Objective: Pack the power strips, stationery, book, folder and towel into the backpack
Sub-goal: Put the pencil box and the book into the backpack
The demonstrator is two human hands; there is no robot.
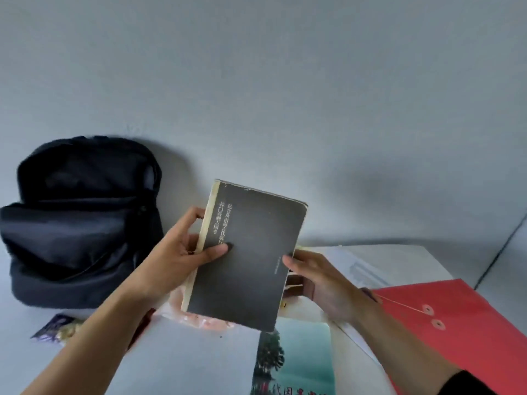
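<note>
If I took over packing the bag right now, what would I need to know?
The left hand grips the dark book at its spine edge, thumb on the cover.
The right hand holds the book's other edge.
The book is up off the table.
The backpack stands at the left; what is inside cannot be seen.
The red folder lies on the table at the right, not packed.
A pink thing lies below the book, perhaps the towel; unclear.
Left to do: put the book in the backpack, then the folder and the rest.
</note>
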